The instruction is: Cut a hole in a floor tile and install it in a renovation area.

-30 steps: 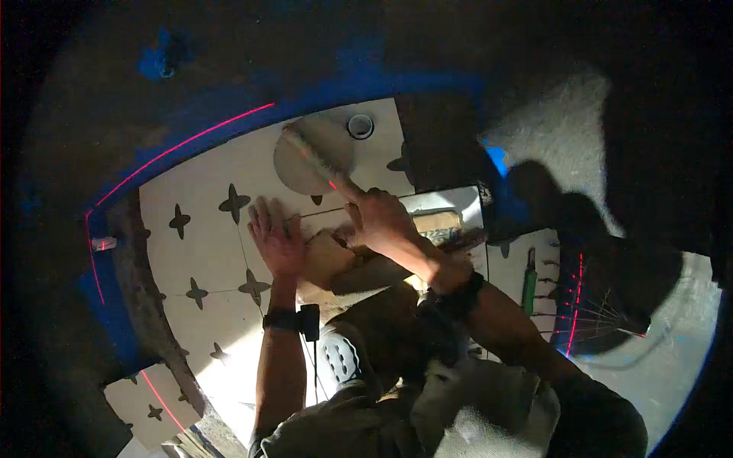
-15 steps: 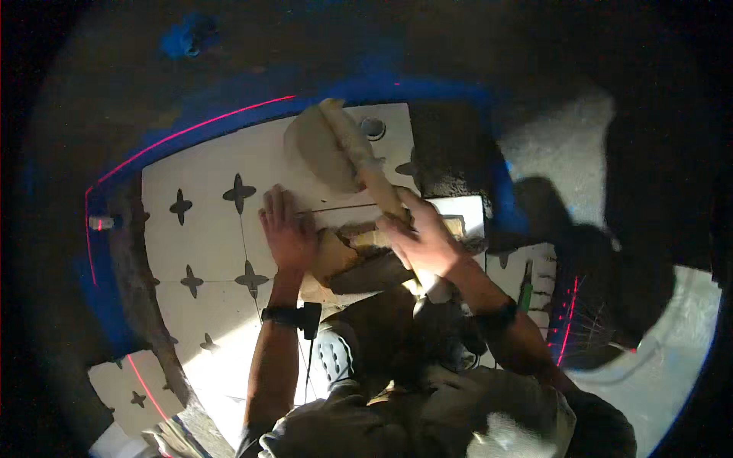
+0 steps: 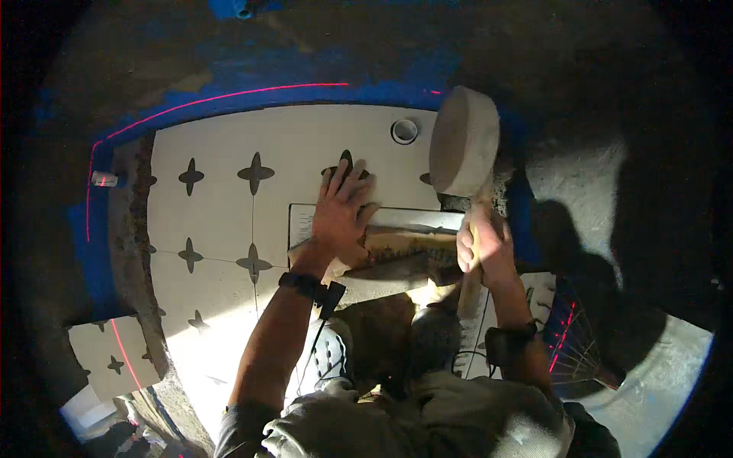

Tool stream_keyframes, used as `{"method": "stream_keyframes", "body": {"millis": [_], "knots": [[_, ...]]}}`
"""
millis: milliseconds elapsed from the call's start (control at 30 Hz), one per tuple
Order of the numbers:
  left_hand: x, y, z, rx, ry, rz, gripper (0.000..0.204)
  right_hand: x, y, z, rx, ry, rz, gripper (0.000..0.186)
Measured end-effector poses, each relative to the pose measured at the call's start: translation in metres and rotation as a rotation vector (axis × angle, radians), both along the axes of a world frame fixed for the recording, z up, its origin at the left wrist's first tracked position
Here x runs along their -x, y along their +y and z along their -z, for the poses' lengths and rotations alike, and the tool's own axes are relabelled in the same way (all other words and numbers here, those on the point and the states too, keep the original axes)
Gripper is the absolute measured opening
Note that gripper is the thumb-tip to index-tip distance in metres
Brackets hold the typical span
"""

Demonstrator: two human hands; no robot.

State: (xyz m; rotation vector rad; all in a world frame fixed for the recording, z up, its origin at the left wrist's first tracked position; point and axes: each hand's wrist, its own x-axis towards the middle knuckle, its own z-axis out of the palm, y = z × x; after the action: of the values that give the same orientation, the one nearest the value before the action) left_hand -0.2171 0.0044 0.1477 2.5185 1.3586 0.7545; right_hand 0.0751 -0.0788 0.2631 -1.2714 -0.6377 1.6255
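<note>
My right hand (image 3: 489, 243) is closed round the light handle of a mallet with a big pale round head (image 3: 464, 141). The head stands raised over the far right end of the tiled area. Fingers spread, my left hand (image 3: 340, 215) lies across the near edge of a pale tile (image 3: 298, 145) with dark four-pointed shapes, and its fingertips cover part of one. Beneath that wrist and to its right is a worn brown-and-grey slab-like piece (image 3: 405, 256); its kind cannot be made out. A round ring or hole (image 3: 405, 131) shows near the tile's far right corner.
Red laser lines (image 3: 229, 98) run over the blue band (image 3: 397, 95) bordering the tiles. A small white object (image 3: 104, 179) sits at the left. Another patterned tile (image 3: 114, 359) lies lower left. My shoes (image 3: 332, 351) are close below. A wire rake-like tool (image 3: 588, 359) lies at the right.
The mallet has swung from over the middle of the tiles to the right, its head now upright. My left hand has shifted right along the tile edge. The view has moved a little.
</note>
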Motion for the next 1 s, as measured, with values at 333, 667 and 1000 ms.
{"method": "stream_keyframes", "body": {"millis": [333, 667, 1000], "knots": [[-0.007, 0.006, 0.000, 0.007, -0.033, 0.013, 0.052, -0.043, 0.013, 0.092, 0.053, 0.455, -0.162, 0.054], [0.000, 0.001, 0.007, -0.004, -0.016, -0.035, 0.048, -0.001, 0.021, 0.033, 0.060, -0.187, -0.169, 0.036], [0.017, -0.028, 0.012, -0.031, -0.140, 0.010, 0.052, -0.095, -0.007, 0.143, 0.007, 0.528, -0.572, 0.058]]}}
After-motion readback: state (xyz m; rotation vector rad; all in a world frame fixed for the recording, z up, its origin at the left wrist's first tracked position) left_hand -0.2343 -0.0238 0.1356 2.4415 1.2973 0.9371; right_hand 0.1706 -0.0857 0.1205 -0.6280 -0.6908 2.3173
